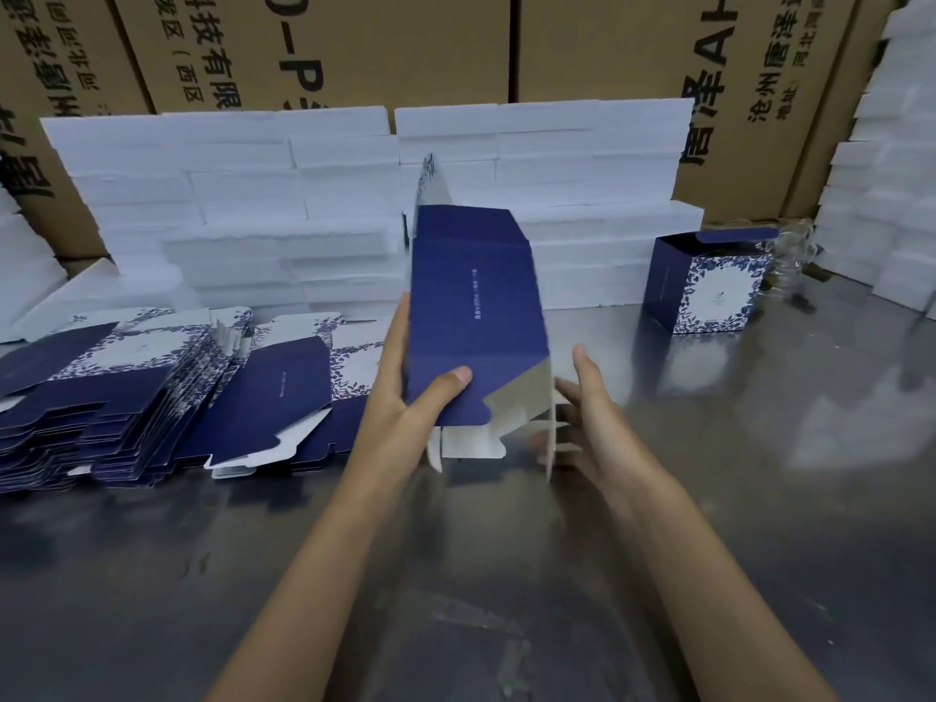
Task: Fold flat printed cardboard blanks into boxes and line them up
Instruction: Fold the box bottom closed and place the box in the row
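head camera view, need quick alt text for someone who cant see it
A person's left hand grips a navy cardboard blank upright over a grey table, the right hand open beside its lower flaps. Flat blanks lie left; one folded box stands right.

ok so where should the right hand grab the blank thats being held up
Judging by its pose, take the blank on its free right edge, low down, coming in from the right. The left hand already pinches the lower left corner, and the right hand waits open beside the white flaps.

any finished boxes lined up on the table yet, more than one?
No, only one folded box stands on the table, far right.
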Demonstrator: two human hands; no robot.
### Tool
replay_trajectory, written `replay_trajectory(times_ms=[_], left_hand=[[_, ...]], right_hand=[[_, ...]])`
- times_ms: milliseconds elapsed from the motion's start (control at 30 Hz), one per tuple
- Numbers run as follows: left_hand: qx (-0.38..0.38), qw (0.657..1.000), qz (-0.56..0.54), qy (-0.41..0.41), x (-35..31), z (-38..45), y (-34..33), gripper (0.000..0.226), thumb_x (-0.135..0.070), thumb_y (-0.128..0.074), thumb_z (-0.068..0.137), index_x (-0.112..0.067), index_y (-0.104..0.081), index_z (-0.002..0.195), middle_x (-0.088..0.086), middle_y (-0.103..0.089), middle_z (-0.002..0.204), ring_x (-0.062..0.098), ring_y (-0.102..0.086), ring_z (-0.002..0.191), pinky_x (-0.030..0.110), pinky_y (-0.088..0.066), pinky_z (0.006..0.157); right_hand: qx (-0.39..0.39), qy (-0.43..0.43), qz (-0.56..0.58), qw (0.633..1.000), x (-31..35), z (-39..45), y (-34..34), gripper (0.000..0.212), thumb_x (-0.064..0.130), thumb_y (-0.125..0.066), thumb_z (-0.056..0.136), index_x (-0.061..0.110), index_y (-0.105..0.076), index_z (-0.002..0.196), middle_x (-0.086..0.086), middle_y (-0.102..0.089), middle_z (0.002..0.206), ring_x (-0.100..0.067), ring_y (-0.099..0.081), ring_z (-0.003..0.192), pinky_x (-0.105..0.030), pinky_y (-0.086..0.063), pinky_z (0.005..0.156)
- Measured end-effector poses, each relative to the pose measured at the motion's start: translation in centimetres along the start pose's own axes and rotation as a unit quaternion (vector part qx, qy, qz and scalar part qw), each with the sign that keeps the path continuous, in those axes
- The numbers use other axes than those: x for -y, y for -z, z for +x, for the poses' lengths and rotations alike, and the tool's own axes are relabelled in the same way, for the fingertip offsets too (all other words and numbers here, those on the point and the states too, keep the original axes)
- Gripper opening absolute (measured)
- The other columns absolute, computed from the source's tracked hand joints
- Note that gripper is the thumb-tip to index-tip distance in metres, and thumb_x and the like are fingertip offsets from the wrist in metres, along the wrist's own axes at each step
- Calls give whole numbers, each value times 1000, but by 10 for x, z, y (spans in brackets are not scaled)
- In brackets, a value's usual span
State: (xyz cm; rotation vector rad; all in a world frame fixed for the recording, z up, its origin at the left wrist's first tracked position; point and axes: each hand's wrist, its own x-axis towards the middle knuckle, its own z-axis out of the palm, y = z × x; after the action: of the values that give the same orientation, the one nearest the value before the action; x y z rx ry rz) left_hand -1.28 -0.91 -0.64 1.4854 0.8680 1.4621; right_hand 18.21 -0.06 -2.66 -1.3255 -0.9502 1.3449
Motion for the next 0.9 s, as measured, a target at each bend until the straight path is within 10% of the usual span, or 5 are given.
replay_trajectory(times_ms=[100,300,600,733,900], left_hand=[[55,998,43,6,-9,3,-22,69,-38,-65,91,-61,-30,146,-32,-40,150,-7,-40,138,21,-46,104],[51,959,277,34,-5,10,-34,34,-67,-43,93,-78,-40,125,-29,-5,163,-1,2,151,55,2,121],[-144,954,250,82,0,11,2,67,-36,-82,80,-36,-50,139,-8,-50,141,8,-56,117,24,-45,93],[-6,952,-89,294,-6,10,29,39,-31,-77,83,-17,-73,119,2,-76,112,17,-75,93,30,-60,70],[41,967,-78,241,-4,6,37,24,-39,-75,79,-30,-80,101,2,-77,109,19,-75,94,26,-59,65]], right_hand=[[202,4,170,965,1,-12,7,83,87,-36,88,29,-59,143,-14,-64,139,-38,-58,116,-51,-52,96],[204,10,327,923,17,-29,18,71,64,-51,96,11,-59,142,-5,-61,141,-24,-61,127,-34,-43,112],[104,-24,235,966,8,-22,45,31,18,-72,81,4,-80,108,-18,-74,119,-37,-75,100,-50,-63,76],[140,-14,225,964,3,-22,46,40,15,-73,79,5,-76,117,-18,-72,124,-35,-75,101,-45,-62,77],[149,-4,188,971,-1,-19,52,31,12,-76,75,8,-81,105,-16,-75,116,-33,-76,97,-44,-62,79]])
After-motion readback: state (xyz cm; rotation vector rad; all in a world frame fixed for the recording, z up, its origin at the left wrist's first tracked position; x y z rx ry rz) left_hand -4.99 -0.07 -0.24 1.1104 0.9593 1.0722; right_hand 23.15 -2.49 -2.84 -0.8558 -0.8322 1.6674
